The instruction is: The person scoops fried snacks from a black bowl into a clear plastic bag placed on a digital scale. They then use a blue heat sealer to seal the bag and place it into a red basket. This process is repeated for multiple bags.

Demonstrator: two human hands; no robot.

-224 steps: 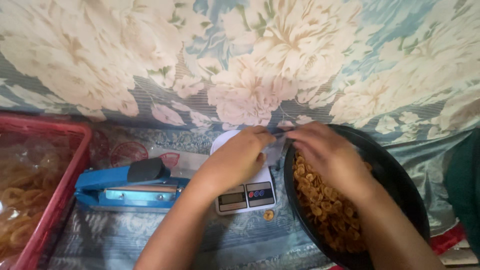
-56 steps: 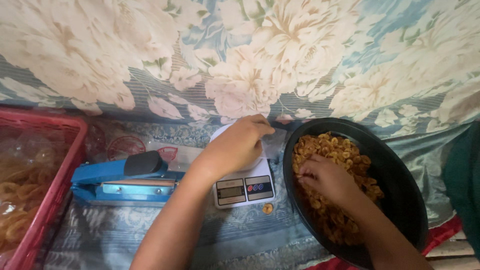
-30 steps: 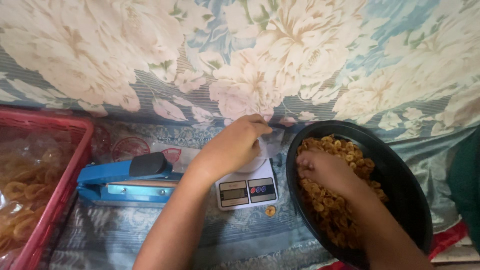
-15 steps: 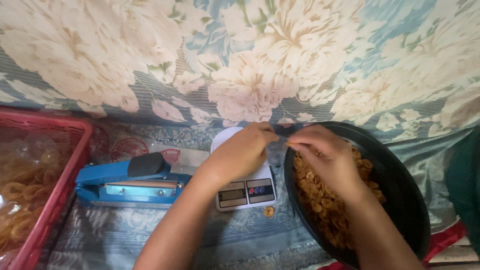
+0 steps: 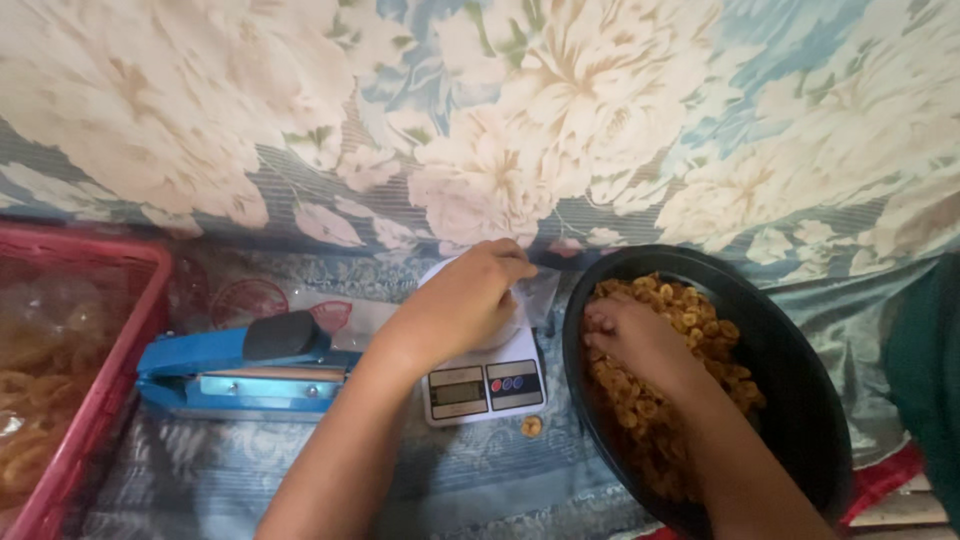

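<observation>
While the left hand [image 5: 465, 305] pinches a clear bag [image 5: 535, 292] open over the white scale [image 5: 485, 375], the right hand [image 5: 635, 340], fingers curled, digs into golden snacks [image 5: 690, 320] in the black basin [image 5: 790, 350] beside it; small scoops, bag mouth held wide, would probably limit spills.

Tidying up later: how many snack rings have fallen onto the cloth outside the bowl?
1. A single ring lies on the cloth just in front of the scale, left of the black bowl. Others may be hidden under the arms.
</observation>
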